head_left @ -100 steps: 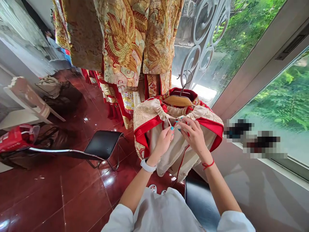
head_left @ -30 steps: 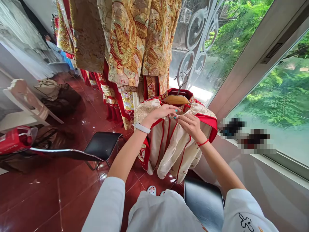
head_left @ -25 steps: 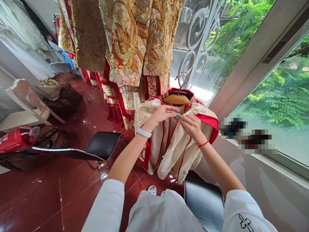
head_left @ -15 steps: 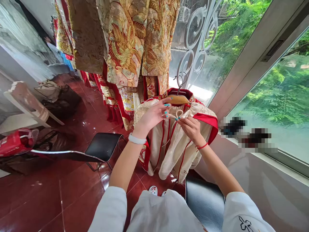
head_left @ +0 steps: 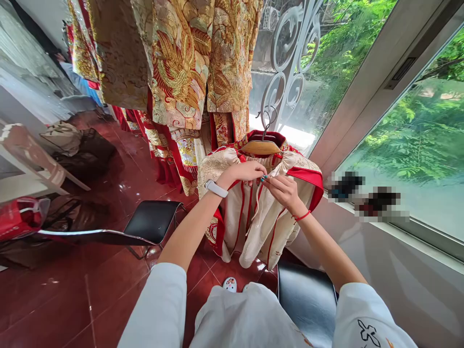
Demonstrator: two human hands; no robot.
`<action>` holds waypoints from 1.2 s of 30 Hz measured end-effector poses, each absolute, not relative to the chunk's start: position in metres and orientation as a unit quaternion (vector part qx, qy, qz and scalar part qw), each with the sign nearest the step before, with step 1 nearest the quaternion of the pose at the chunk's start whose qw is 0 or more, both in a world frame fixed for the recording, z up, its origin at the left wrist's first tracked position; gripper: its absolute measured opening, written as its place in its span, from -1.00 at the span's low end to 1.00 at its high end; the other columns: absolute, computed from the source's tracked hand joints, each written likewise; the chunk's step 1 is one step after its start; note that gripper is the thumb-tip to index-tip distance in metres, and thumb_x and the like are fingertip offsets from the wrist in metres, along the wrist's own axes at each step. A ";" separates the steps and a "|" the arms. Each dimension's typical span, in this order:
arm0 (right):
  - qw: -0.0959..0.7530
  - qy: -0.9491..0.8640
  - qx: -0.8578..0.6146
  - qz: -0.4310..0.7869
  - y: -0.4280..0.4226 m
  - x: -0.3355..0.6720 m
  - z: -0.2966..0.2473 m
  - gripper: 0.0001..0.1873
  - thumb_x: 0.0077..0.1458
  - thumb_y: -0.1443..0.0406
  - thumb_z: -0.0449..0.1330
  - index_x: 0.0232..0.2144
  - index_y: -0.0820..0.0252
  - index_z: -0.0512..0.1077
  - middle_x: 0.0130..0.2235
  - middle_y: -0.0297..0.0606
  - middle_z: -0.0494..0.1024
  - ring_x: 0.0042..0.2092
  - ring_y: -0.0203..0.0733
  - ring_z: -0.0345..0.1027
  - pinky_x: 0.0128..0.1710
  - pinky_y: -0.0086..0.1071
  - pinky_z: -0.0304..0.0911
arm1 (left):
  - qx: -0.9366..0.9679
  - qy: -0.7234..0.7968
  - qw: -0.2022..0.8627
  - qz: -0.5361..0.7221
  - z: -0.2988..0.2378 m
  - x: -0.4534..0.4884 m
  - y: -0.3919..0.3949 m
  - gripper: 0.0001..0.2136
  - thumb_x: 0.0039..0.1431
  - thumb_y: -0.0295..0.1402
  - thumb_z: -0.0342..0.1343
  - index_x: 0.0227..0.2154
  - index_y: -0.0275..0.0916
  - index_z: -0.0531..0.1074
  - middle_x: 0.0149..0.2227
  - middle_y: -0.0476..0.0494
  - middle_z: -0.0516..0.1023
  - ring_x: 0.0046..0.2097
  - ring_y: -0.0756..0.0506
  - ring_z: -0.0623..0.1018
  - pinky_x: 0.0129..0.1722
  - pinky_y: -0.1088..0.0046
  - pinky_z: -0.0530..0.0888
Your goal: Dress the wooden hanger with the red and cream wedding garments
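A cream and red embroidered garment (head_left: pixel 232 217) hangs in front of me on a wooden hanger (head_left: pixel 261 147). My left hand (head_left: pixel 249 171) and my right hand (head_left: pixel 281 188) meet at its gathered cream waistband, just below the hanger. Both have their fingers pinched on a thin cream drawstring (head_left: pixel 256 208), whose loose end dangles down the front of the garment. The left fingertips are partly hidden behind the hand, and the knot or loop between the hands is covered.
Long gold and red embroidered garments (head_left: pixel 181 63) hang behind. One black chair (head_left: pixel 154 220) stands at left, another seat (head_left: pixel 306 299) close by at right. A window (head_left: pixel 409 125) with a sill fills the right side. Bags (head_left: pixel 79 140) and a red bag (head_left: pixel 21 217) lie at far left.
My left hand has turned over and moved right, closing in against my right hand. The loop of drawstring seen between the hands earlier is now hidden. The view has shifted slightly.
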State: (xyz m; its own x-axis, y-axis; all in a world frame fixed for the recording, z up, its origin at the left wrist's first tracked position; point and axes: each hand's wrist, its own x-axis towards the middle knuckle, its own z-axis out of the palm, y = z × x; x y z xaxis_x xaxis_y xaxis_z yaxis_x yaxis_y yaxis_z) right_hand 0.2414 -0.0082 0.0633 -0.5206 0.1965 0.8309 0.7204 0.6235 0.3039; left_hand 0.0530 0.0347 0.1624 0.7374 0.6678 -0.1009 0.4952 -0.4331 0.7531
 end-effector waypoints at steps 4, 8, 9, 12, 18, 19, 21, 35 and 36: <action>0.429 -0.818 -0.288 -0.253 -0.008 0.242 0.060 -0.70 0.29 0.38 0.19 -0.51 0.09 0.43 -0.42 -0.31 0.59 -0.42 -0.28 0.39 -0.41 -0.33 0.24 | 0.768 0.339 0.509 0.188 0.154 0.056 0.037 -0.81 0.06 -0.55 0.11 -0.31 -0.34 0.60 -0.63 0.05 0.41 -0.64 0.09 0.29 -0.63 0.58 0.18; 0.474 -0.798 -0.305 -0.214 -0.009 0.240 0.052 -0.73 0.29 0.33 0.21 -0.49 0.07 0.49 -0.39 -0.28 0.62 -0.42 -0.26 0.40 -0.43 -0.33 0.26 | 0.560 0.222 0.685 0.409 0.160 0.048 0.024 -0.80 0.13 -0.51 0.15 -0.18 -0.28 0.56 -0.44 0.01 0.50 -0.62 0.17 0.18 -0.62 0.64 0.16; 0.482 -0.793 -0.309 -0.206 -0.011 0.239 0.050 -0.75 0.29 0.32 0.20 -0.46 0.07 0.52 -0.38 -0.27 0.62 -0.42 -0.26 0.41 -0.43 -0.33 0.28 | 0.513 0.187 0.710 0.445 0.166 0.042 0.017 -0.80 0.17 -0.50 0.14 -0.15 -0.25 0.55 -0.43 0.03 0.48 -0.62 0.17 0.17 -0.63 0.65 0.15; 0.520 -0.783 -0.310 -0.144 -0.018 0.237 0.049 -0.81 0.32 0.30 0.17 -0.23 0.02 0.60 -0.29 -0.23 0.65 -0.33 -0.20 0.48 -0.33 -0.28 0.36 | 0.423 0.103 0.693 0.575 0.187 0.004 -0.011 -0.83 0.28 -0.48 0.08 -0.14 -0.19 0.52 -0.47 0.08 0.42 -0.65 0.16 0.16 -0.67 0.67 0.14; 0.636 -0.667 -0.370 0.114 -0.044 0.240 0.035 -0.66 0.34 0.06 0.07 -0.17 0.00 0.61 -0.04 -0.14 0.58 -0.03 -0.04 0.48 -0.12 -0.16 0.42 | 0.313 0.070 0.476 0.819 0.145 -0.099 -0.054 -0.78 0.42 -0.50 -0.08 -0.21 -0.25 0.48 -0.57 0.15 0.28 -0.67 0.17 0.18 -0.70 0.72 0.13; 0.664 -0.624 -0.387 0.146 -0.046 0.243 0.030 -0.63 0.33 0.02 0.08 -0.22 0.03 0.61 -0.08 -0.14 0.57 -0.10 -0.07 0.48 -0.19 -0.20 0.43 | 0.288 0.123 0.480 0.819 0.126 -0.109 -0.054 -0.75 0.44 -0.51 -0.12 -0.18 -0.26 0.48 -0.57 0.14 0.27 -0.65 0.17 0.22 -0.65 0.72 0.19; 0.692 -0.552 -0.421 0.198 -0.046 0.251 0.025 -0.57 0.27 -0.05 0.12 -0.30 0.10 0.60 -0.27 -0.19 0.55 -0.32 -0.17 0.42 -0.38 -0.30 0.37 | 0.224 0.216 0.514 0.799 0.089 -0.124 -0.052 -0.72 0.44 -0.53 -0.16 -0.23 -0.31 0.47 -0.61 0.13 0.22 -0.65 0.15 0.20 -0.65 0.71 0.20; 0.624 -0.559 -0.506 0.204 -0.020 0.305 0.054 -0.45 0.07 -0.15 0.24 -0.24 0.19 0.65 -0.60 -0.35 0.40 -0.54 -0.26 0.17 -0.54 -0.35 0.14 | -0.012 0.330 0.568 0.754 0.011 -0.149 -0.046 -0.64 0.35 -0.67 -0.31 -0.47 -0.29 0.27 -0.64 0.13 0.11 -0.68 0.15 0.16 -0.64 0.71 0.15; 0.631 -0.551 -0.499 0.224 -0.021 0.307 0.044 -0.45 0.07 -0.14 0.26 -0.17 0.17 0.64 -0.57 -0.34 0.43 -0.53 -0.25 0.20 -0.53 -0.35 0.17 | -0.027 0.357 0.572 0.738 0.000 -0.138 -0.049 -0.66 0.32 -0.69 -0.29 -0.48 -0.29 0.27 -0.64 0.12 0.14 -0.67 0.15 0.18 -0.63 0.71 0.17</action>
